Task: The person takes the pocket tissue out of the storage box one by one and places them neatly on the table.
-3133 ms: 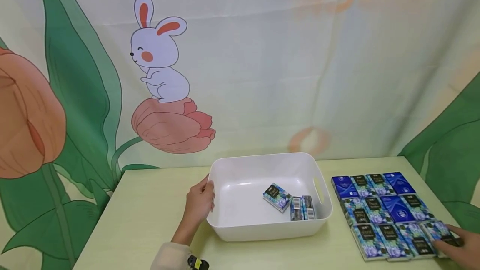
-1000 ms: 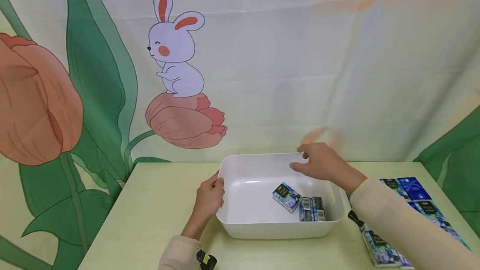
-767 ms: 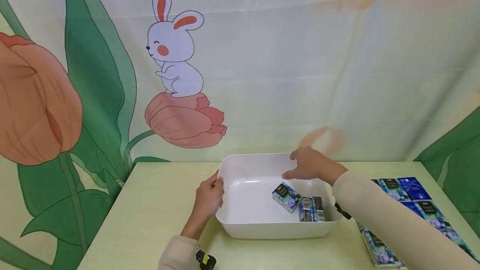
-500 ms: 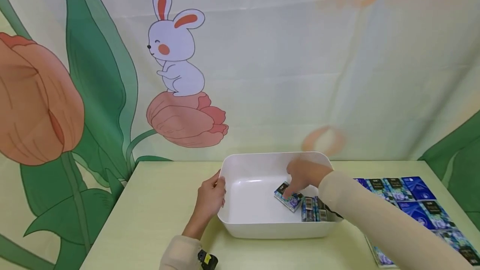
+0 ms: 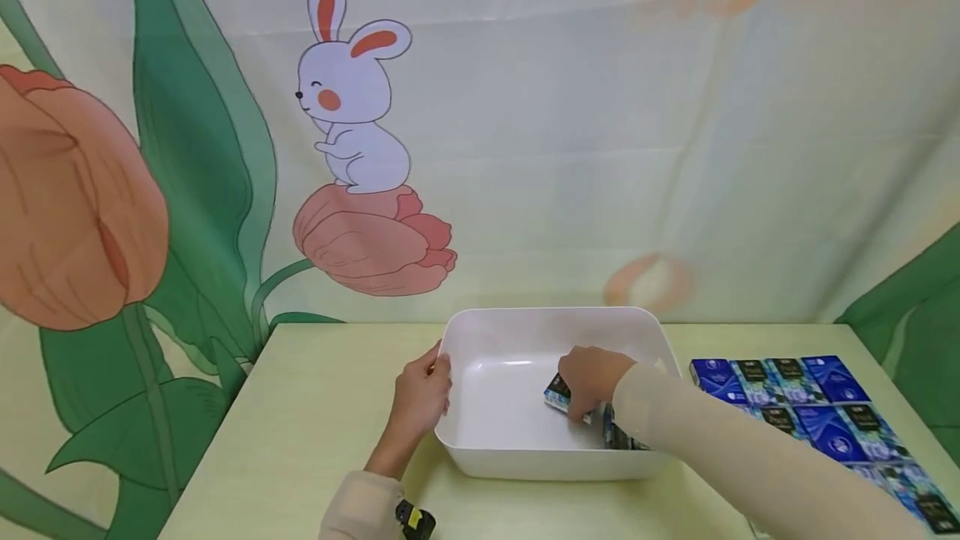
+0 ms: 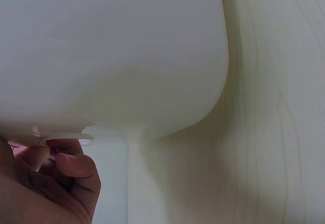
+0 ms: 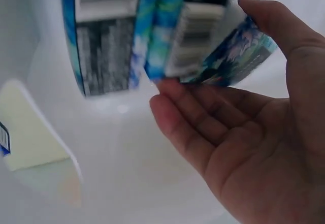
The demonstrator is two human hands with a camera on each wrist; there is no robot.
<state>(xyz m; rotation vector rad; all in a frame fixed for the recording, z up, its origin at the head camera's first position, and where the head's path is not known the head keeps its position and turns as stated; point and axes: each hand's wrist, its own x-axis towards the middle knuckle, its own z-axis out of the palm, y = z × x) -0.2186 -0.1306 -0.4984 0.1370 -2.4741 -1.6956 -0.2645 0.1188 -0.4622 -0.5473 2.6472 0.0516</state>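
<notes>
A white plastic bin (image 5: 517,463) stands on the table, and my left hand (image 5: 422,392) grips its left side. In the left wrist view, the left hand's (image 6: 66,186) fingers hook into the handle slot. My right hand (image 5: 596,375) reaches down inside the bin's right half. It holds a flowered tissue pack (image 5: 556,394), partly hidden under the hand. The right wrist view shows this tilted tissue pack (image 7: 238,51) between the thumb and fingers of the right hand (image 7: 249,137). Two packs on edge, barcodes showing, are beside it (image 7: 109,41); the right sleeve partly covers them in the head view.
Right of the bin, rows of flowered and blue tissue packs (image 5: 832,432) lie flat, partly covered by the right sleeve (image 5: 742,448). A curtain printed with a rabbit and tulips (image 5: 525,148) hangs behind the pale table (image 5: 322,382).
The right hand has come from the packs at the right, over the bin's back rim, and down onto the tilted pack inside. The left hand still grips the bin.
</notes>
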